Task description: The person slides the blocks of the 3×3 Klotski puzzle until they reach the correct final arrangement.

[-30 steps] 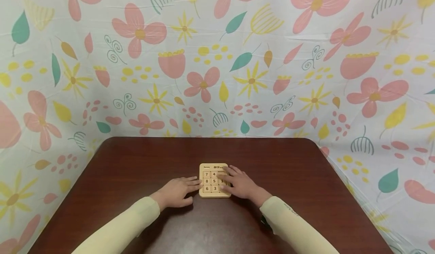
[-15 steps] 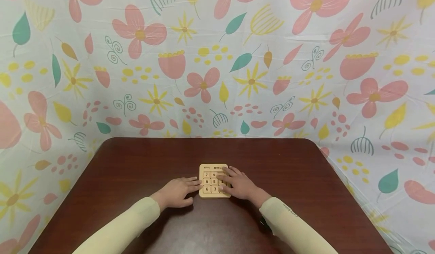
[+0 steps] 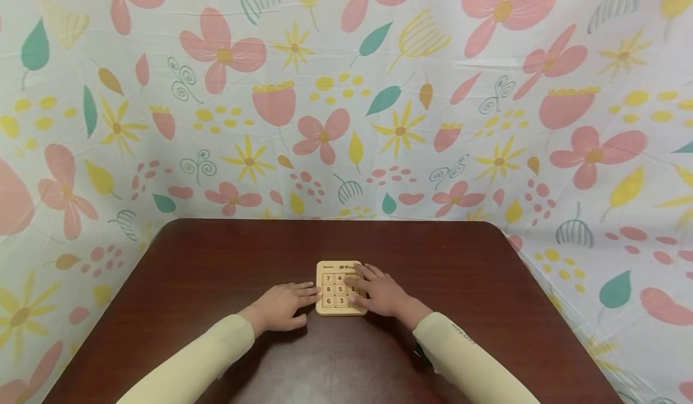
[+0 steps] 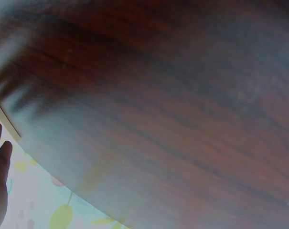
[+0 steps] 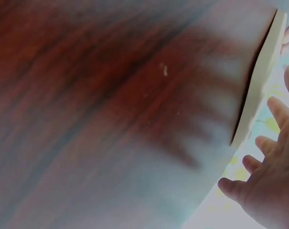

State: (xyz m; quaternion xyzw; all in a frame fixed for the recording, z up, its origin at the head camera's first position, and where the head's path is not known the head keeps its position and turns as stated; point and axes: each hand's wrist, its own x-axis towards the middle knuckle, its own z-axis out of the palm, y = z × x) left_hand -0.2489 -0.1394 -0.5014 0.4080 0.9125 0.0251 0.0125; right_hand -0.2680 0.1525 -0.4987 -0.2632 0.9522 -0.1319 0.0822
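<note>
A pale wooden number slide puzzle lies flat on the dark table in the head view, with square tiles reading 7, 4, 8, 5, 1, 6 and 3. My left hand rests at its left edge, fingers extended and fingertips right at the frame. Over its right side spreads my right hand, covering part of the right column of tiles. In the right wrist view the puzzle's edge shows side-on, beside the spread fingers of the right hand. The left wrist view catches only some fingers near the puzzle's corner.
The glossy reddish-brown table has rounded far corners. Behind it and along both sides hangs a white cloth printed with flowers and leaves. A small dark object shows by the right sleeve.
The puzzle sits very slightly further left in the head view, whose framing also shifts a little. Both hands stay practically in place.
</note>
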